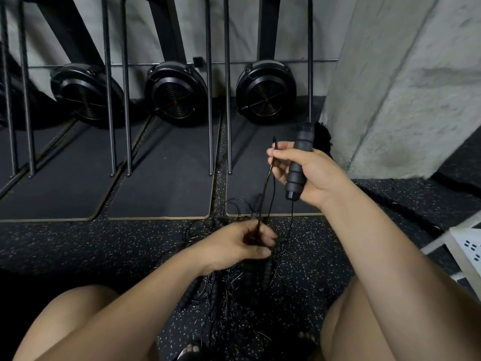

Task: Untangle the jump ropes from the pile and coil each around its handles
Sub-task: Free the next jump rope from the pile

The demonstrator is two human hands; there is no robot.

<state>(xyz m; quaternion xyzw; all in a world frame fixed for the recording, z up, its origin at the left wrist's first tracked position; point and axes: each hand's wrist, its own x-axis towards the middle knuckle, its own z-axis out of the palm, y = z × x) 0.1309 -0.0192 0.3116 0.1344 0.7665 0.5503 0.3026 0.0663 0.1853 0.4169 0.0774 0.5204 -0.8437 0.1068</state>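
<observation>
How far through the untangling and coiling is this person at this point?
Nothing looks coiled yet. In hand: the right hand holds one black handle upright and pinches a cord loop; the left hand pulls that cord. Left: the tangled pile on the floor.

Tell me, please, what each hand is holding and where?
Right hand: jump rope handle, mid-grip, cord pinched by fingertips. Left hand: same cord, lower down.

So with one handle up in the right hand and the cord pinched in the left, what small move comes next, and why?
Probably draw the left hand along the cord, away from the pile. The right hand already grips one black handle upright, but the cord runs down from it through the left fingers into the tangle on the speckled floor, so that rope is not free to coil yet.
</observation>
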